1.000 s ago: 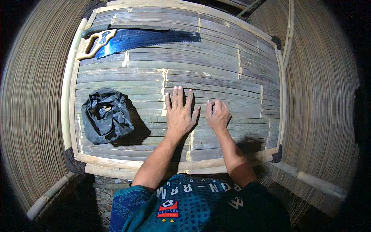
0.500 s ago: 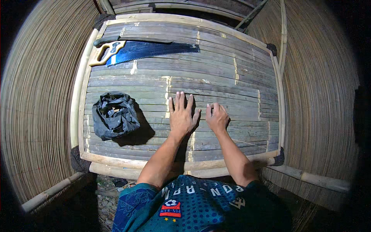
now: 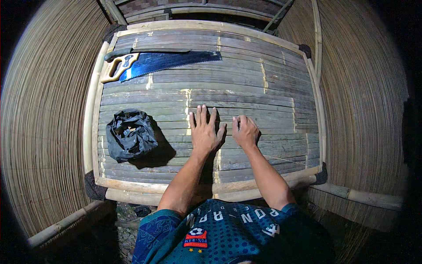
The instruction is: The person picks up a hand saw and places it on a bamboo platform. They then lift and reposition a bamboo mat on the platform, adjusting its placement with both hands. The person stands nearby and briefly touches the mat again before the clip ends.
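Observation:
My left hand (image 3: 205,134) lies palm down with its fingers spread on the slatted bamboo tabletop (image 3: 246,103). Just to its right, my right hand (image 3: 245,132) rests on the slats with its fingers curled under; whatever they may hold is hidden. Left of my hands stands a crumpled black plastic bag (image 3: 131,136), its mouth rolled open around small pale bits I cannot make out. A handsaw (image 3: 169,62) with a blue blade and pale handle lies at the far left. Behind it, partly covered, lies a long dark blade with a black handle (image 3: 118,53).
A pale bamboo pole frame (image 3: 151,187) edges the tabletop, with dark wrapped corners. Walls of thin upright reeds stand close on the left (image 3: 48,119) and right (image 3: 360,119). Low bamboo rails (image 3: 369,198) run along their feet.
The whole view has shifted slightly with my head. Both hands keep the same pose on the slats, and the bag and saw have not moved on the table.

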`<state>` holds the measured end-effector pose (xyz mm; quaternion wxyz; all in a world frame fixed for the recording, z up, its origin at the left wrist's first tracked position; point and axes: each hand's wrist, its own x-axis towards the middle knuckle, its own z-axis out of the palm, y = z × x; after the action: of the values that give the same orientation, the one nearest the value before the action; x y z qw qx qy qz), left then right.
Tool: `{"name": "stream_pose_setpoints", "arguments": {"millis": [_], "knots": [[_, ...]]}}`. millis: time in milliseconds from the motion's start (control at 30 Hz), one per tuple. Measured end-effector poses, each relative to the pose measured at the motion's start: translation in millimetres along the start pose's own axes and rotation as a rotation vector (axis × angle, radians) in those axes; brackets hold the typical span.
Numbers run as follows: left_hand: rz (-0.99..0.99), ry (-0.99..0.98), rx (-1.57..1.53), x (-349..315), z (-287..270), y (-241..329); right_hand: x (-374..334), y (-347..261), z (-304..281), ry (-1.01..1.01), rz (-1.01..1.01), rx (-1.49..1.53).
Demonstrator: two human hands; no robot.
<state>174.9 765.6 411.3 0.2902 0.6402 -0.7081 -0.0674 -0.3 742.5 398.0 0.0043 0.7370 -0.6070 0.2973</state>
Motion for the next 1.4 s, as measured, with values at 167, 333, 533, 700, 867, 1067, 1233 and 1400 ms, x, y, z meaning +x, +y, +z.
{"name": "stream_pose_setpoints", "arguments": {"millis": [167, 333, 533, 700, 867, 1067, 1233, 1400], "knots": [[-0.006, -0.014, -0.001, -0.5, 0.3, -0.6, 2.0, -3.0, -3.5, -0.027, 0.015, 0.005], [-0.009, -0.017, -0.001, 0.4, 0.2, 0.4, -1.1, 3.3, 2.0, -0.010, 0.003, -0.015], [-0.020, -0.048, 0.015, 0.3, 1.1, 0.4, 0.1, -0.8, -1.0, -0.020, 0.012, 0.003], [-0.052, -0.078, -0.024, 0.9, -5.3, 2.5, 2.5, -6.0, -4.6, -0.024, 0.004, 0.038], [-0.033, -0.140, 0.057, 1.3, -4.8, 2.2, -1.3, -4.1, -3.8, -0.061, 0.066, -0.022], [-0.023, -0.130, 0.057, -0.9, -4.4, 2.4, 0.2, -4.9, -4.4, -0.077, 0.071, 0.001], [0.002, -0.127, 0.051, -3.6, -3.3, -1.4, -2.5, -0.6, 1.6, -0.090, 0.087, -0.043], [0.039, -0.147, 0.061, -6.4, -2.3, -7.6, -2.0, -4.1, 0.9, -0.051, 0.052, -0.025]]}}
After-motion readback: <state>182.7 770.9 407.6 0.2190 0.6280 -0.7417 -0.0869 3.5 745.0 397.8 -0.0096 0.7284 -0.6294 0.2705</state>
